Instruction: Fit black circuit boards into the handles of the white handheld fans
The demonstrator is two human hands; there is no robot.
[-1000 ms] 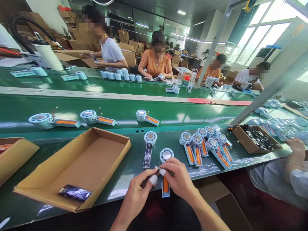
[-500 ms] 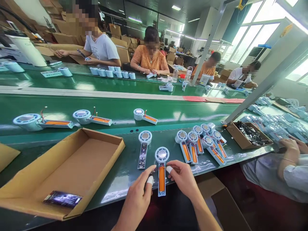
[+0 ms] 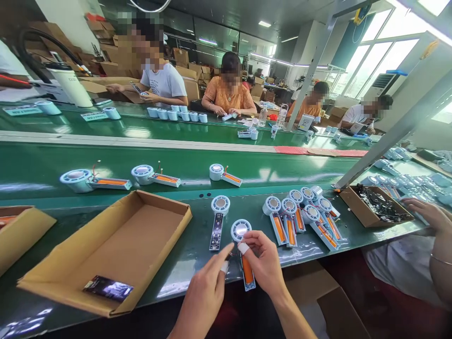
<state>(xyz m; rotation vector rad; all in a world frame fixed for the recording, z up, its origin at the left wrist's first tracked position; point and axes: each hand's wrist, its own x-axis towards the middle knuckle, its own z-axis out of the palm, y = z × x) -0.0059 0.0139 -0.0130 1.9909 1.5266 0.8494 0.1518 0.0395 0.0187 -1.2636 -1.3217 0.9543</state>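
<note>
Unit at the fingertips: a pale blue housing (image 3: pixel 241 229) is set between the two hands, its round head lying just beyond the fingertips and its narrow stem, with an orange insert (image 3: pixel 247 269), running back beneath the right fingers.
Right hand: the thumb and forefinger of the right hand (image 3: pixel 263 264) are drawn together over the neck of the housing; whether wire or casing is grasped cannot be told. A white cover (image 3: pixel 243 247) is worn on the thumb.
Left hand: the forefinger of the left hand (image 3: pixel 205 286) is stretched towards the neck, with the thumb bent below it. Something small and dark is glimpsed between them, but whether it is gripped cannot be told.
Just beyond the left fingertips: a unit with a black circuit board (image 3: pixel 216 231) in its stem is laid on the green bench (image 3: pixel 197 252).
Left of the left fingers: a cardboard tray (image 3: pixel 130 233) is placed, with a dark board (image 3: pixel 108 288) lying in its near end.
Right of the right fingers: a cluster of orange-filled units (image 3: pixel 289 205) is gathered; farther right, a box of black parts (image 3: pixel 376 205) is seen, with a co-worker's hand (image 3: pixel 427 213) beside it.
Well beyond the fingers: three wired units (image 3: pixel 216 172) are spaced along a green belt (image 3: pixel 187 162).
</note>
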